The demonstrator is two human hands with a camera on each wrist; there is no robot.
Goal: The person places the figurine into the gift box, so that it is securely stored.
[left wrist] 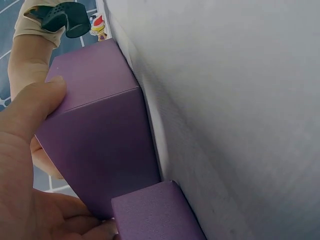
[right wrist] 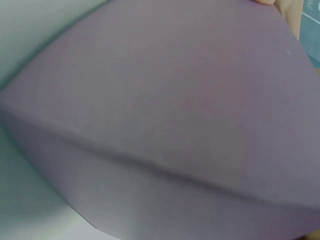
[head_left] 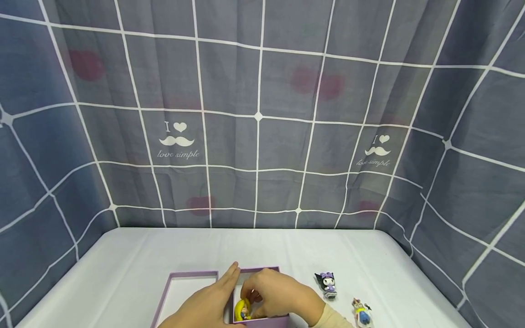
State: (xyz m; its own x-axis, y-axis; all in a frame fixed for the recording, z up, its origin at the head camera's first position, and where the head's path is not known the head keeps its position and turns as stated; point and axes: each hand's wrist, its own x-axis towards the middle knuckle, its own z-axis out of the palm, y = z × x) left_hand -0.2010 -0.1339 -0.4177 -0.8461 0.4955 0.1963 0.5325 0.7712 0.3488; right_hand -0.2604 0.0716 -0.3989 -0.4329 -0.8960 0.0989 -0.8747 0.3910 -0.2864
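The left hand (head_left: 207, 303) (left wrist: 30, 130) grips the left side of a purple box (head_left: 268, 322) (left wrist: 100, 145), its thumb on the near wall and its fingers extended along the side. Inside the box, the curled fingers and thumb of the right hand (head_left: 276, 294) pinch a small figurine with a yellow top (head_left: 242, 310), which sits by the near left corner. Its lower part is hidden by the box wall. In the right wrist view the purple box wall (right wrist: 175, 100) fills most of the picture, covering the right hand's fingers.
Left of the box lies a second purple-rimmed tray (head_left: 165, 296) (left wrist: 155, 215), white inside. To the right on the white table (head_left: 135, 255) are a black-and-purple figurine (head_left: 328, 285) and a figurine in yellow and blue (head_left: 362, 314). A grey checked curtain (head_left: 229, 136) surrounds the table.
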